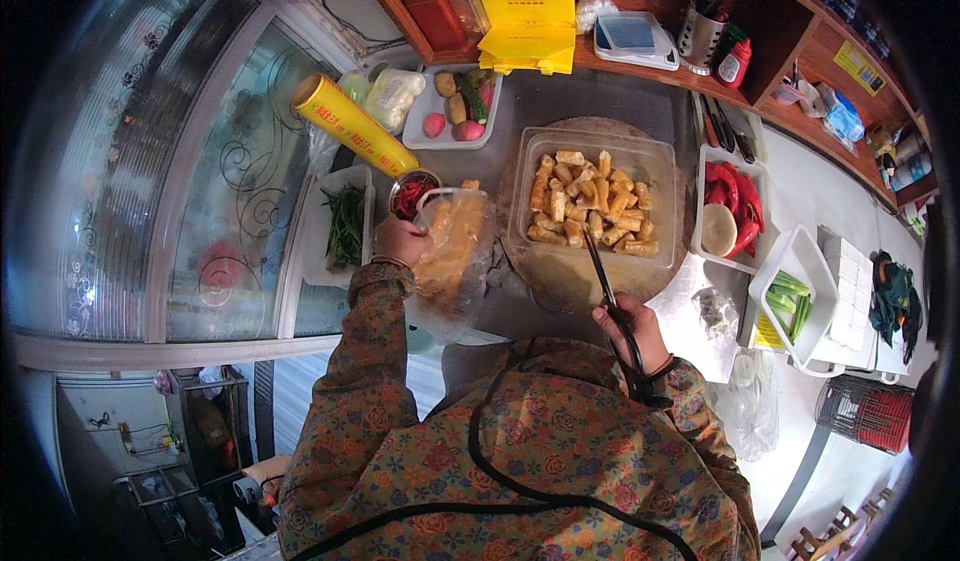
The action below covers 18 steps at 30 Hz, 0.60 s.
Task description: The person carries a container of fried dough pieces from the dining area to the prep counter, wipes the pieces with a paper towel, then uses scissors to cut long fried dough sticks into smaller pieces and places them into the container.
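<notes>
My left hand (pixel 403 241) is at the left edge of a clear plastic bag (pixel 469 261) that holds long golden fried dough sticks; its fingers seem to grip the bag's edge. A small metal bowl of red chillies (pixel 412 193) stands just beyond that hand. My right hand (pixel 636 328) holds black-handled scissors (pixel 604 276), blades pointing away from me over the near rim of a clear plastic container (pixel 517 238). Cut pieces of fried dough stick (pixel 592 193) lie in the container, which rests on a round wooden chopping board (pixel 555 287).
A tray of green chillies (pixel 337 261) stands left, a yellow roll box (pixel 356 126) and a vegetable tray (pixel 450 145) behind. To the right are a tray of red peppers (pixel 731 257), knives (pixel 724 130) and a tilted tray of green vegetable pieces (pixel 817 261). A wooden shelf (pixel 757 36) spans the back.
</notes>
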Each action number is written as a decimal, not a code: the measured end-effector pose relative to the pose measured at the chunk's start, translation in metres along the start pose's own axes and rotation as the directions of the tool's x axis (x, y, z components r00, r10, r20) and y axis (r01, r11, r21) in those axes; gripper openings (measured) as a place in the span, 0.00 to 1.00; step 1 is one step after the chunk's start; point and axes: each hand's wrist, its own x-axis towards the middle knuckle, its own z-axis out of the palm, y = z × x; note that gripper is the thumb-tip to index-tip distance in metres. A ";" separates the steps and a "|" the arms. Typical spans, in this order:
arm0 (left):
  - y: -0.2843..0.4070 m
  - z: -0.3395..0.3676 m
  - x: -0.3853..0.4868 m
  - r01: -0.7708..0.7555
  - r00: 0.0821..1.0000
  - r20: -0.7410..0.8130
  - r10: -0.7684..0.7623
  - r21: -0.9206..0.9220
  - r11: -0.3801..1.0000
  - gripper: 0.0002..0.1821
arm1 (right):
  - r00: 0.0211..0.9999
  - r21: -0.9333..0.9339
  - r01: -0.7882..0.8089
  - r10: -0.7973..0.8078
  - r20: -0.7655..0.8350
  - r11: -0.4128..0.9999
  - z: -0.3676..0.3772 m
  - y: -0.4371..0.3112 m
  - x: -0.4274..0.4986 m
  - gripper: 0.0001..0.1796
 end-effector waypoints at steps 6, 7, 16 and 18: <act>0.030 -0.019 -0.009 -0.296 0.953 -0.098 0.286 -0.103 0.950 0.14 | 0.999 0.023 -0.035 0.035 -0.007 0.999 0.000 0.005 -0.005 0.11; 0.036 -0.022 -0.013 -0.303 0.945 -0.153 0.290 -0.071 0.950 0.14 | 0.999 0.008 -0.040 0.040 -0.025 0.999 0.001 0.006 -0.007 0.11; 0.086 -0.034 -0.049 -0.484 0.865 -0.108 0.489 0.070 0.872 0.09 | 0.986 -0.119 -0.013 0.032 0.163 0.993 0.002 -0.017 0.012 0.21; 0.090 -0.023 -0.058 -0.423 0.901 -0.035 0.433 0.152 0.893 0.06 | 0.948 0.050 -0.107 0.086 0.308 0.993 0.004 -0.028 0.025 0.19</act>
